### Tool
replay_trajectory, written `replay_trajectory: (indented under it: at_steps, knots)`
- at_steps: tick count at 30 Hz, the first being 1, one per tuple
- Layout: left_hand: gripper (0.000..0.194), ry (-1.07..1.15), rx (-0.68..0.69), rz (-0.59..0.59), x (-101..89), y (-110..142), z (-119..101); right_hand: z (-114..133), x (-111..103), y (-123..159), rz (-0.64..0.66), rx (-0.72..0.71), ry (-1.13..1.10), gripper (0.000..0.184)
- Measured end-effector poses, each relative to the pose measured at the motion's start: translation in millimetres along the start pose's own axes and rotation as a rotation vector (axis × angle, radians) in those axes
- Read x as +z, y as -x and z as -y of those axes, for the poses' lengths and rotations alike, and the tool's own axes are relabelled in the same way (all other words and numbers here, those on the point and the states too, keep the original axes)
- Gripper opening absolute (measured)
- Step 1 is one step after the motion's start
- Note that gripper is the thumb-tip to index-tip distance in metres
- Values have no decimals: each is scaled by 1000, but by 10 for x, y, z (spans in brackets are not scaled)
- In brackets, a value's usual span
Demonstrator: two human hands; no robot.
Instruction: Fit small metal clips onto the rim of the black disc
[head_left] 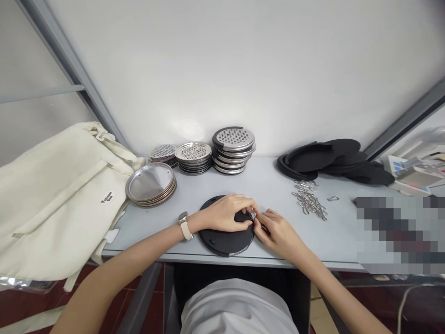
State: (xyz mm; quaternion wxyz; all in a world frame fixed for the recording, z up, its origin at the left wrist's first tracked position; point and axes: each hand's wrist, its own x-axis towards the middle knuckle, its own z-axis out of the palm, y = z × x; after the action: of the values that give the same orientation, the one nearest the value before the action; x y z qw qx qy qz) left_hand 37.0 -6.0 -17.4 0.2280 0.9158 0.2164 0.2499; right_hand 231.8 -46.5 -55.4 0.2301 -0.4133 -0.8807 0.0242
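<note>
A round black disc (225,236) lies flat near the front edge of the grey table (271,185), with a metal rim showing under it. My left hand (227,212), a watch on its wrist, rests on the disc with fingers curled and pinched at the disc's right edge. My right hand (274,229) meets it there, fingertips pinched on a small metal clip (252,216). Both hands touch the disc at the same spot.
A pile of metal clips (309,199) lies to the right. Stacks of perforated metal discs (233,149) and plain metal plates (150,184) stand behind. Black discs (323,157) are heaped at the back right. A cream bag (59,195) sits at the left.
</note>
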Motion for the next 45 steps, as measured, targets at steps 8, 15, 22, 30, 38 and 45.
replay_trajectory:
  at_steps: [8, 15, 22, 30, 38, 45]
  knots:
    - [23, 47, -1, 5, 7, -1, 14, -10, 35, 20, -73, -32, 73, 27]
    - [24, 55, 11, 4, 6, 2, 13, -6, 35, 18, -93, -44, 99, 28]
    - [23, 55, -20, 8, 5, 1, 14, -1, 31, 31, -117, -62, 94, 29]
    - [27, 76, -46, -25, -8, 15, 5, 11, 8, 2, -46, 57, -6, 30]
    - [29, 123, -37, 2, 1, 32, -1, -15, -8, -6, 56, 71, -79, 27]
    - [28, 25, -40, -7, 0, 18, -10, -20, -14, -11, 52, 58, -95, 30]
